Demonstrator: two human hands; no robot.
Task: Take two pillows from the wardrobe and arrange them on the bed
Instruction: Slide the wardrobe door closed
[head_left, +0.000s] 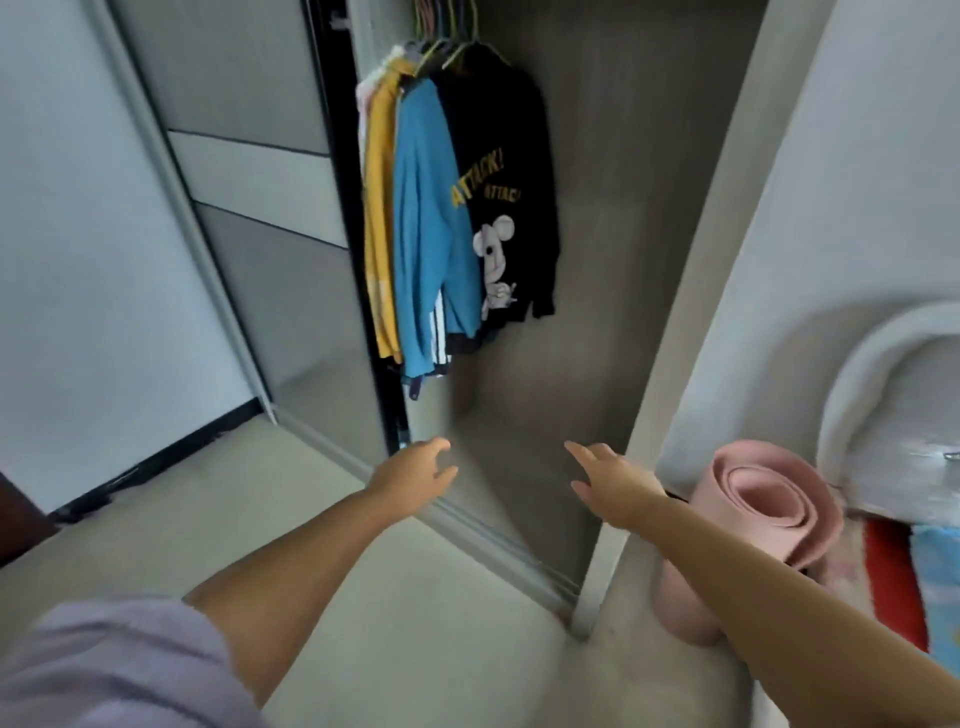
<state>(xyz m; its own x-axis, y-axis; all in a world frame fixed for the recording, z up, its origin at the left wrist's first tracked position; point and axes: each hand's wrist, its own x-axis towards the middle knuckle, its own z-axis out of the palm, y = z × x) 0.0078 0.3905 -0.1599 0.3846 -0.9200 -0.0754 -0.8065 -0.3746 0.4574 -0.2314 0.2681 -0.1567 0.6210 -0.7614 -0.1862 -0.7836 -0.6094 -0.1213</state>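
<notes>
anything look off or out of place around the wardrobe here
One thing: no pillows show in the open wardrobe, only hanging clothes bunched to its left. A rolled pink mat lies on the floor by the wardrobe's right frame. Both hands, left hand and right hand, are empty. Nothing looks spilled or damaged.

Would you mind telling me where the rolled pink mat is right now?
In the head view, the rolled pink mat stands at lower right, just outside the wardrobe's right frame, beside the right hand.

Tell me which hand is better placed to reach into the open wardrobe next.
Right, probably. The right hand is open and already in front of the wardrobe's open gap. The left hand, also open and empty, sits by the sliding door's edge. No pillows are visible yet.
</notes>
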